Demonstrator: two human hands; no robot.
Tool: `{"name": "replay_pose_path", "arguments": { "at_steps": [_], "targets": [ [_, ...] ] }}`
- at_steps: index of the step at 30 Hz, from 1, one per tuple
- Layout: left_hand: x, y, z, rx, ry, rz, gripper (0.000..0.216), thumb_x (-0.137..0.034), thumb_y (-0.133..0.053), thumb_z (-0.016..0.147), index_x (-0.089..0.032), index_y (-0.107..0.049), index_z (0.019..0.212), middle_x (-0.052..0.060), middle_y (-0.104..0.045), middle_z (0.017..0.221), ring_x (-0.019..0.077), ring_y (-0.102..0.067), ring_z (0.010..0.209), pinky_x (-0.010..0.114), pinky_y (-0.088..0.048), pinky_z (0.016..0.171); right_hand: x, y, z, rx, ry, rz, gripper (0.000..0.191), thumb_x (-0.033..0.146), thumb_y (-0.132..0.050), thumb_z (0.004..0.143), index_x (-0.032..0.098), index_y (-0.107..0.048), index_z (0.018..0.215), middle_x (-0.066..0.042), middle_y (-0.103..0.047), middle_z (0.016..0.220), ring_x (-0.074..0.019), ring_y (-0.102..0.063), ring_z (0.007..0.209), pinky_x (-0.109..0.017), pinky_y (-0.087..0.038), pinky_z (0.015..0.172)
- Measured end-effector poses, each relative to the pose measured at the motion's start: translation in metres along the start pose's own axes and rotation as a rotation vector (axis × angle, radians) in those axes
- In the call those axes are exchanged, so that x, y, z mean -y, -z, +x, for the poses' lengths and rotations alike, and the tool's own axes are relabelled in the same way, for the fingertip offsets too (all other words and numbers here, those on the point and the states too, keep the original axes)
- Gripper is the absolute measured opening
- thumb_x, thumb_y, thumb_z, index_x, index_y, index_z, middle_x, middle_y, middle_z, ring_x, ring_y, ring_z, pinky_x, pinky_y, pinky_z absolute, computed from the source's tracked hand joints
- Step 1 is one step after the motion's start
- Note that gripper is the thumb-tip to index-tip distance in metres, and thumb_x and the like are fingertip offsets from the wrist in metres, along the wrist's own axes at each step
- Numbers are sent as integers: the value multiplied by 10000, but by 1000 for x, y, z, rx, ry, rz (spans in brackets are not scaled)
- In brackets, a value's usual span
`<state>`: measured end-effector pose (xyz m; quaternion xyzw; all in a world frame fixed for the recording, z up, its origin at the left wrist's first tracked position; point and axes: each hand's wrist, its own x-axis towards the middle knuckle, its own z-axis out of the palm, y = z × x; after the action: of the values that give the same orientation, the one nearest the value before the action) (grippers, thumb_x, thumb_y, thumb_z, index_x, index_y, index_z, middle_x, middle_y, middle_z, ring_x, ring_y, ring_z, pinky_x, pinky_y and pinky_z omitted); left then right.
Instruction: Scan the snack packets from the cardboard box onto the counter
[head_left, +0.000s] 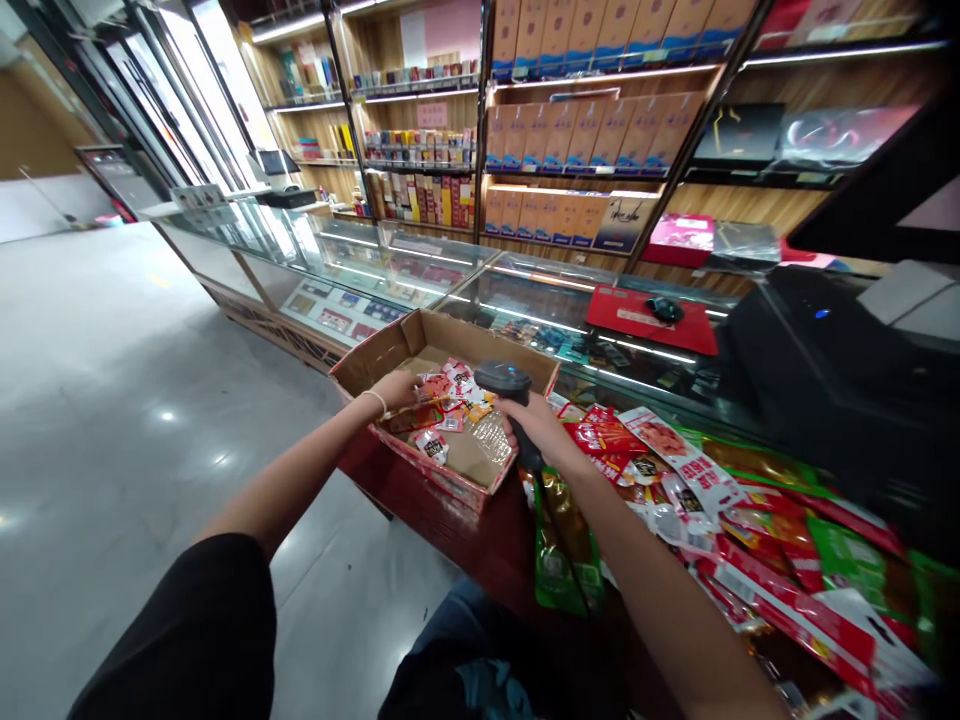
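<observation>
My right hand (536, 425) is wrapped round the grip of a black barcode scanner (502, 381), whose head points over an open cardboard box (375, 352). My left hand (401, 390) reaches into that box and closes on a small red snack packet (433, 388). Several small packets lie loose on the box floor. The box sits on the corner of a dark red counter (457, 530).
A heap of red and green snack bags (720, 500) covers the counter to my right. Behind it run glass display cases (360, 265), a red mouse pad with a mouse (651, 318) and a black register unit (817, 360). Stocked shelves line the wall. Grey floor lies left.
</observation>
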<state>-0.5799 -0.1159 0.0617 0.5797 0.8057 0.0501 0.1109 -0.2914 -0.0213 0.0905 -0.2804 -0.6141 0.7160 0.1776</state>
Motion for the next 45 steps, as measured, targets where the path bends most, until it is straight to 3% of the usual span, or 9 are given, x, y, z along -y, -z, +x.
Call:
{"name": "replay_pose_path", "arguments": {
  "at_steps": [4,9,15,21,26,33,37,42,45],
  "targets": [
    [-6,17,-8,-12,45,-222,210,-327,-613,713,-164,-726,779,57,-683,695,192,-630,665,258,-463,618,2,-2,-2,-29,24,38,324,453,-703,728,202,-521,633,38,-526,448,-117,-473,336,-233,-392,301],
    [-35,32,-19,39,112,-890,457,-433,-746,616,-119,-715,947,64,-707,804,171,-634,654,261,-501,581,7,6,-21,-69,128,80,310,461,-698,726,218,-514,782,70,-532,477,-108,-467,330,-220,-394,309],
    [-91,41,-16,33,22,-1115,468,-424,-781,616,-119,-725,968,54,-709,788,126,-609,618,228,-485,558,9,36,-68,-181,194,-32,353,498,-684,750,231,-476,851,82,-526,491,-107,-471,338,-211,-389,328],
    [-145,40,-5,97,-87,-1118,457,-406,-761,638,-126,-728,998,72,-725,851,146,-633,653,231,-485,556,11,67,-115,-187,156,-145,334,460,-711,759,236,-502,891,74,-528,498,-114,-487,362,-223,-400,349],
    [-178,36,3,115,-96,-1081,367,-345,-753,632,-116,-738,920,71,-722,801,169,-644,663,247,-500,578,3,87,-134,-301,77,-224,259,424,-702,761,224,-541,799,37,-544,472,-133,-505,354,-248,-418,345],
    [-210,21,14,162,-151,-1098,375,-315,-702,693,-131,-635,1013,66,-716,840,170,-664,676,259,-523,577,5,111,-159,-426,113,-103,297,403,-744,712,228,-518,791,57,-520,465,-117,-473,344,-228,-395,327],
    [-240,6,21,146,-124,-914,236,-243,-640,735,-155,-585,948,43,-700,760,170,-662,633,250,-508,544,0,128,-173,-512,129,27,340,457,-735,706,209,-503,729,54,-514,464,-102,-461,346,-215,-389,327],
    [-286,-17,30,-95,-338,-510,130,-279,-581,808,-175,-613,879,55,-707,808,184,-666,736,273,-511,670,-5,141,-192,-584,152,77,325,449,-716,724,192,-524,678,50,-505,461,-96,-456,344,-212,-386,328],
    [-311,-32,33,-40,-559,-426,209,-298,-570,826,-184,-641,986,65,-718,980,196,-663,909,284,-502,806,-4,144,-203,-605,166,77,334,441,-700,746,186,-521,623,44,-506,465,-90,-454,345,-212,-394,339]
  ]
}}
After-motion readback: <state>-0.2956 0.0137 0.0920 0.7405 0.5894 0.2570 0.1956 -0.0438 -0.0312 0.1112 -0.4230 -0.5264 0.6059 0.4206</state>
